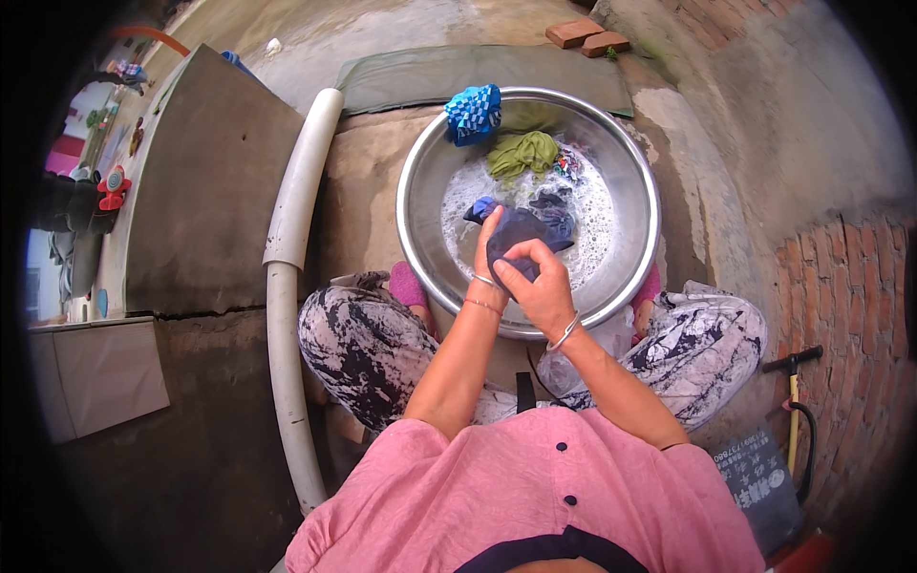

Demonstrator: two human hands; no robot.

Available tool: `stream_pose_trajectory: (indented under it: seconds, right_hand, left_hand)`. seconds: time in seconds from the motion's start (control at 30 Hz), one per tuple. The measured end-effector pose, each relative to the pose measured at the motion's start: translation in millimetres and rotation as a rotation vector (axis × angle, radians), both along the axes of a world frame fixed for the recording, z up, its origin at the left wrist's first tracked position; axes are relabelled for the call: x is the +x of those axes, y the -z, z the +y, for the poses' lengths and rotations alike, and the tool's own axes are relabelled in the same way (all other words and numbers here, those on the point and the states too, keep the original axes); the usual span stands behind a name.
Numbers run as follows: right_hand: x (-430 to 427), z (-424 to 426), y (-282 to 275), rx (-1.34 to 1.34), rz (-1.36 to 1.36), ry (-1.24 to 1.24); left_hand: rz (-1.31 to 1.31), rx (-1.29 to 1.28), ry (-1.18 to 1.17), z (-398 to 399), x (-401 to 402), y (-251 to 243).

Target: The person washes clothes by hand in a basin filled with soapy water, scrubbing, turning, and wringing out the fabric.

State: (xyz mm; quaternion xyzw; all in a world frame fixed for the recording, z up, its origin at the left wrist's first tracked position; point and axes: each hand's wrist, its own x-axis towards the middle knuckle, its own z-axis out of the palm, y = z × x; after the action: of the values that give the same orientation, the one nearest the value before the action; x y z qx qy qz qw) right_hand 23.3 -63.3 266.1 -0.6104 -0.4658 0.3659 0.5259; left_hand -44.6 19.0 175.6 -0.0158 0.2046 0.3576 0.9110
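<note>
A large round metal basin [529,334] stands on the ground between my feet, with foamy water [598,222] in it. Over its near half, my left hand [487,251] and my right hand [539,284] both grip a wet dark navy cloth [519,233]. The cloth is stretched over my left palm, and my right thumb and fingers pinch its near edge. Part of the dark fabric trails towards the suds. An olive-green garment [523,154] lies in the foam behind, beside a multicoloured patterned cloth [567,165]. A blue checked cloth [473,114] hangs over the basin's far left rim.
On the left, a white plastic pipe [290,322] runs along a concrete slab [208,186]. Red bricks [573,32] lie at the far right. A clear plastic bag [566,369] sits below the basin. Near the brick wall [845,286] stand a hand pump [793,408] and a dark board bearing writing [759,480].
</note>
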Motion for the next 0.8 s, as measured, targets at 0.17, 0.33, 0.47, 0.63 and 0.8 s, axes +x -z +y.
stream_pose_trajectory:
  seconds: [0.17, 0.33, 0.47, 0.63, 0.8]
  right_hand:
    - [-1.3, 45.5, 13.0, -0.214, -0.338, 0.202]
    - [58.7, 67.3, 93.7, -0.183, 0.122, 0.328]
    - [16.5, 20.5, 74.8, -0.156, 0.213, 0.277]
    - [-30.1, 10.4, 22.6, 0.130, -0.409, 0.121]
    - [63.5, 67.4, 50.9, -0.127, -0.338, 0.336]
  left_hand:
    - [0.060, 0.156, -0.130, -10.2, 6.5, 55.5]
    - [0.156, 0.075, -0.136, -17.5, 33.4, 13.9]
    - [0.200, -0.010, -0.151, -2.8, 5.9, 6.0]
    - [-0.172, 0.040, -0.154, -5.0, -12.9, 49.5]
    - [0.246, 0.193, -0.101, -33.9, 43.0, -22.5]
